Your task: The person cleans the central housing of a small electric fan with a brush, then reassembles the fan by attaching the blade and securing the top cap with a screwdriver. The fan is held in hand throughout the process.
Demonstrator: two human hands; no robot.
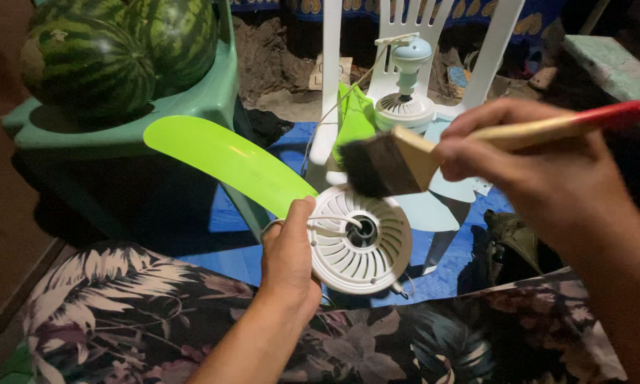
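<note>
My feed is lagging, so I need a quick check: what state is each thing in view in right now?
Left hand: gripping the white fan hub at its edge.
Fan hub: held up, vented face toward the camera.
Green blade: attached to the hub.
Right hand: closed on the paintbrush.
Paintbrush: bristles at the hub's top edge.
Second fan: resting on the white chair.
Watermelons: whole, on the green chair.

A white vented fan hub (360, 242) with lime-green blades (227, 158) faces up, a black-bristled, wooden-handled brush (434, 153) poised above its rim.
</note>
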